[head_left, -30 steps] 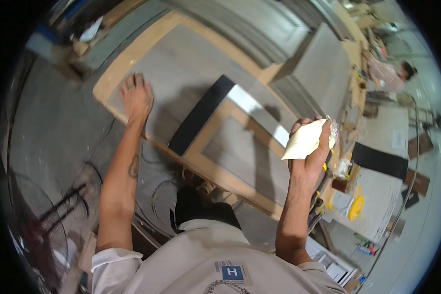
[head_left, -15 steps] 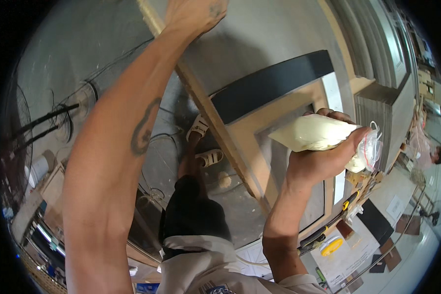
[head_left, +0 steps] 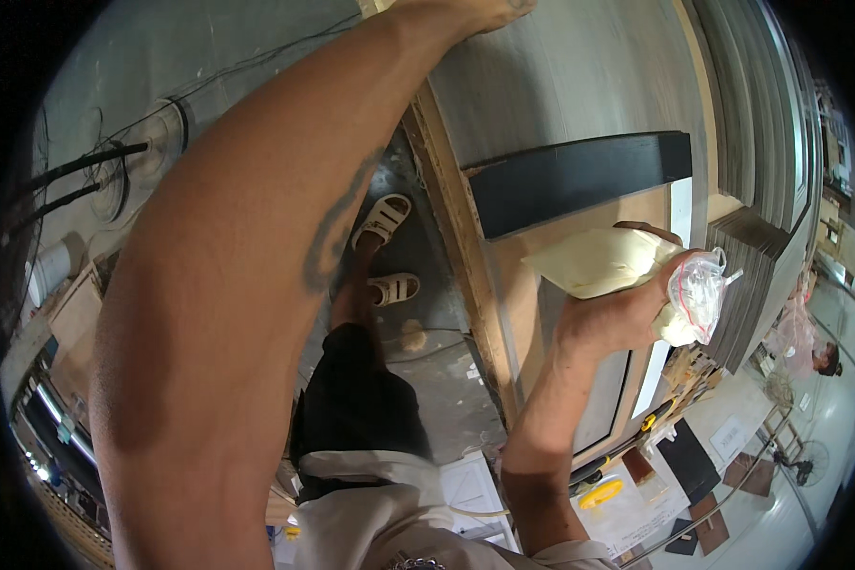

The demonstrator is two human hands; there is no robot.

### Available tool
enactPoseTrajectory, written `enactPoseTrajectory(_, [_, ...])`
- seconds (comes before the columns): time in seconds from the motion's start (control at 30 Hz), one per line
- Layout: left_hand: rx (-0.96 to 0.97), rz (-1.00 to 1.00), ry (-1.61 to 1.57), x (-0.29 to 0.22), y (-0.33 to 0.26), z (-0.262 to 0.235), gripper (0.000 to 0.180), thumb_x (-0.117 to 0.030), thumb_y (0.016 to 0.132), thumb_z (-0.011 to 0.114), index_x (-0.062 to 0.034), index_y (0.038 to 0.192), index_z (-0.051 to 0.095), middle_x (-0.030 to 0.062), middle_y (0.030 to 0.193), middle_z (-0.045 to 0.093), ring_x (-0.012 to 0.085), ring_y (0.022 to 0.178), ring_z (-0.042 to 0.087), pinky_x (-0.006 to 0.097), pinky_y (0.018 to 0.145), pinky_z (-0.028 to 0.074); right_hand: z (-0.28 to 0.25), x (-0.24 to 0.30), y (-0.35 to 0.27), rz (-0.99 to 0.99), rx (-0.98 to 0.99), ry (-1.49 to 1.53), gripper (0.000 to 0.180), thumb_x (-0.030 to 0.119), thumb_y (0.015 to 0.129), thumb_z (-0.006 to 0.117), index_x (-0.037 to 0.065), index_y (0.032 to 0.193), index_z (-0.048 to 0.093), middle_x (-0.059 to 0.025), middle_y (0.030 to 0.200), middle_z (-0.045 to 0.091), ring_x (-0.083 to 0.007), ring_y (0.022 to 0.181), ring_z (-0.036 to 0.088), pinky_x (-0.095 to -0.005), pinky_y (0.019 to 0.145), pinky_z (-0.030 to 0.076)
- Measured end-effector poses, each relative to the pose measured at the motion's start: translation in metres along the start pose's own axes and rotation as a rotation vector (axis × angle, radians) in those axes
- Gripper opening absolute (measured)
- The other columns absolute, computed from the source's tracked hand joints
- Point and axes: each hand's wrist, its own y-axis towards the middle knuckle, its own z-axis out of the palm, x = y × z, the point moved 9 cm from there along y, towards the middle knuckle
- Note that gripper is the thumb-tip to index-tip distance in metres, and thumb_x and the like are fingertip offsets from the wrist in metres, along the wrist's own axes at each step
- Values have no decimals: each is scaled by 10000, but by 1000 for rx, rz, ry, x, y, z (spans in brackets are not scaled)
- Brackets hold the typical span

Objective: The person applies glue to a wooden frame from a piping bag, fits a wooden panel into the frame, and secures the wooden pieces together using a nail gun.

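My right hand (head_left: 610, 321) is wrapped round a clear plastic bag (head_left: 598, 261) filled with a pale yellow substance. The bag's pointed end faces left, and its gathered, crinkled top with a red line sticks out by my thumb. Beneath it lies a framed wooden panel (head_left: 515, 271) with a black strip (head_left: 584, 176) across it. My left arm stretches forward over the grey board (head_left: 503, 90), and my left hand (head_left: 489, 13) is at the top edge of the picture. Its fingers are mostly cut off from view.
Grey panels (head_left: 746, 123) are stacked along the right. A bench at lower right holds a yellow tape measure (head_left: 600, 493), a yellow-and-black cutter (head_left: 654, 418) and a black sheet (head_left: 688, 461). A floor fan (head_left: 803, 464) and another person (head_left: 796, 328) are beyond. Cables (head_left: 247, 66) trail at left.
My left hand has moved right along the far part of the board. The view has shifted, and my right hand still holds the bag, now turned slightly with its gathered top lower.
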Motion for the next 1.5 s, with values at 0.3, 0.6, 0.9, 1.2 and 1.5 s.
enactPoseTrajectory(0.3, [82, 3, -19, -8, 0, -7, 390, -247, 872, 484, 7, 1124, 639, 192, 1229, 580, 330, 1204, 480, 482, 1020, 362, -19, -18, 2, -99, 93, -37, 325, 109, 969, 499, -57, 1247, 502, -200, 1101, 623, -278, 918, 639, -390, 823, 547])
enactPoseTrajectory(0.6, [56, -24, 12, -5, -4, -5, 405, -252, 890, 476, 12, 1157, 629, 198, 1253, 571, 331, 1214, 473, 487, 1027, 364, -13, -9, -4, -91, -85, -12, 192, 178, 982, 560, 21, 1093, 561, -89, 998, 620, -185, 782, 631, -327, 651, 543])
enactPoseTrajectory(0.9, [38, 16, -128, -13, 5, 0, 438, -282, 894, 485, 19, 1197, 583, 227, 1314, 517, 368, 1264, 431, 523, 1058, 322, -32, -9, 15, 417, -126, 203, 240, 283, 997, 516, 63, 921, 575, -75, 810, 602, -195, 747, 599, -329, 649, 495])
enactPoseTrajectory(1.2, [189, -331, -1051, -94, -11, -104, 277, -246, 1021, 533, 13, 1005, 632, 49, 927, 642, 105, 848, 559, 256, 793, 454, -78, 121, 72, 449, -371, 808, 292, 334, 950, 607, 88, 802, 554, -50, 745, 568, -157, 648, 506, -264, 526, 405])
enactPoseTrajectory(1.5, [324, 488, -1389, -305, -29, -331, 259, -127, 879, 695, 5, 1085, 611, 147, 996, 651, 241, 850, 638, 325, 746, 537, -151, 293, 82, -3, -362, 1024, 473, 451, 1026, 426, 134, 676, 439, 14, 558, 374, -129, 475, 347, -292, 418, 306])
